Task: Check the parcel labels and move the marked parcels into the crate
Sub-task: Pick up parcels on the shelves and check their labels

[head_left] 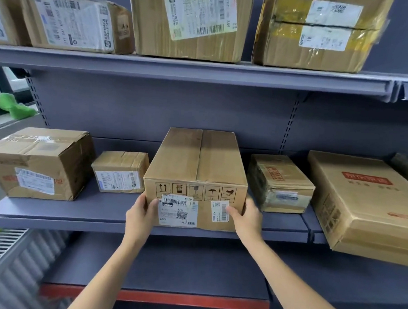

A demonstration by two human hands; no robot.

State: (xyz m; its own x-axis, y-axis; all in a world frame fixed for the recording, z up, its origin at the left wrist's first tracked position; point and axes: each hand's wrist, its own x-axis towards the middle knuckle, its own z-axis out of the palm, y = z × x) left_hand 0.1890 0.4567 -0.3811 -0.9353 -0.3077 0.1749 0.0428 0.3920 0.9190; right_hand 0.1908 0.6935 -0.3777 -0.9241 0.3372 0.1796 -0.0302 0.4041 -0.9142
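L hand & R hand grip labelled parcel on shelf.

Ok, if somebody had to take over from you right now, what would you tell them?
Left hand: grips the middle box at its front left corner, thumb on the big label.
Right hand: grips the front right corner, thumb beside the small label.
The box sits at the front edge of the middle shelf, between a small box and a taped box.
Done: nothing visibly moved; no crate in view.
Left: read the labels, move marked parcels to the crate, check the others.
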